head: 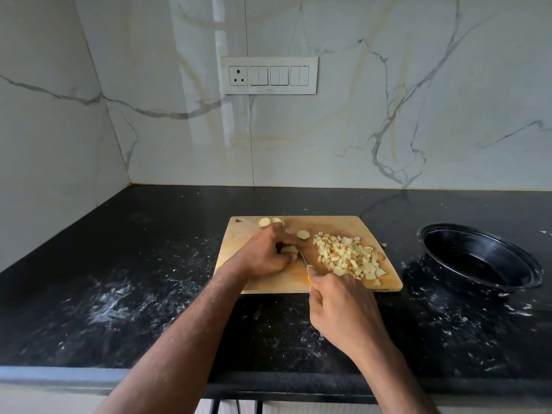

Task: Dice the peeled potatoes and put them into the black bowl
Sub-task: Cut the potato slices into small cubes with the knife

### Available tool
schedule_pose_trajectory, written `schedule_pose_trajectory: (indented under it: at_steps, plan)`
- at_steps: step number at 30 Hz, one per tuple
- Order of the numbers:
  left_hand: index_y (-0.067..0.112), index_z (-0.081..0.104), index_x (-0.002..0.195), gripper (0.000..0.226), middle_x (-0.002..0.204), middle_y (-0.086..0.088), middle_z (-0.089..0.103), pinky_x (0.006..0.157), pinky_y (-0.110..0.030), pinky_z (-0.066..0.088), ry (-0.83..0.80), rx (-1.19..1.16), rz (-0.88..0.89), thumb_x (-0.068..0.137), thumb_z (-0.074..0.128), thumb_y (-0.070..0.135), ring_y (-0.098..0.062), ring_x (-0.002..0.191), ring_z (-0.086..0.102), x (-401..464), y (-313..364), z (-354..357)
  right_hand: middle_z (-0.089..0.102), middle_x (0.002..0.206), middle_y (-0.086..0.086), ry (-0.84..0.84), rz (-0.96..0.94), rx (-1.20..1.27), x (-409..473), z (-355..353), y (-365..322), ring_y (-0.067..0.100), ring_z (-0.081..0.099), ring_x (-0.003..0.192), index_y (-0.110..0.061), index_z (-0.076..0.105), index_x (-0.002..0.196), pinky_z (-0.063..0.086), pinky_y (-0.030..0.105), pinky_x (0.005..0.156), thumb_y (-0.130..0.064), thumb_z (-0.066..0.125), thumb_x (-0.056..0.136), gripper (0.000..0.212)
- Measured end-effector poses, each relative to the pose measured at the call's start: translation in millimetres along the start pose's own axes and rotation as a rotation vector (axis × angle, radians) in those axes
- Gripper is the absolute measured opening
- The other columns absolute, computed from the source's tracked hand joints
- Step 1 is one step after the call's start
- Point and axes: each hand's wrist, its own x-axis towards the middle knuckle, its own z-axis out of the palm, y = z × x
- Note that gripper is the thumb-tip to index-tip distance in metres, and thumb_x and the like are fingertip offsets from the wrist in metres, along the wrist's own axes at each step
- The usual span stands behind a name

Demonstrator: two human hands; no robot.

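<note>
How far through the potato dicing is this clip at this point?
Roughly midway. Done: a pile of diced potato lies on the cutting board. In hand: the left hand holds a potato piece while the right hand cuts with the knife. Left: potato slices await dicing, and the black bowl looks empty.

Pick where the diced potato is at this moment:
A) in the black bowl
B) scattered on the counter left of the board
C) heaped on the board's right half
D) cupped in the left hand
C: the dice lie in a heap on the right half of the board, while the bowl to the right looks empty.
</note>
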Motion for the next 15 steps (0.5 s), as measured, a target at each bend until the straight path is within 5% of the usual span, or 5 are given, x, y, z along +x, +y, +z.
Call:
schedule_pose_trajectory:
  at_steps: [8,15]
  plan:
    - [0.031,0.076,0.108,0.026,0.11,-0.002,0.055,0.096,-0.029,0.048,-0.037,0.015,0.016,0.088,0.071,0.015,-0.016,0.103,0.054,1.9,-0.8,0.4,0.071,0.112,-0.022,-0.026,0.037,0.067,-19.5,-12.7,7.4,0.006,0.042,0.041,-0.027,0.071,0.121,0.029,0.012,0.04,-0.032,0.054,0.098,0.029]
    - [0.027,0.06,0.134,0.052,0.129,0.009,0.058,0.089,-0.014,0.047,-0.049,-0.087,0.073,0.087,0.072,0.008,-0.006,0.11,0.057,1.8,-6.1,-1.2,0.076,0.086,-0.012,0.012,0.025,0.075,-17.1,-11.0,3.7,0.007,0.038,0.04,-0.029,0.07,0.123,0.023,0.01,0.039,-0.032,0.054,0.098,0.03]
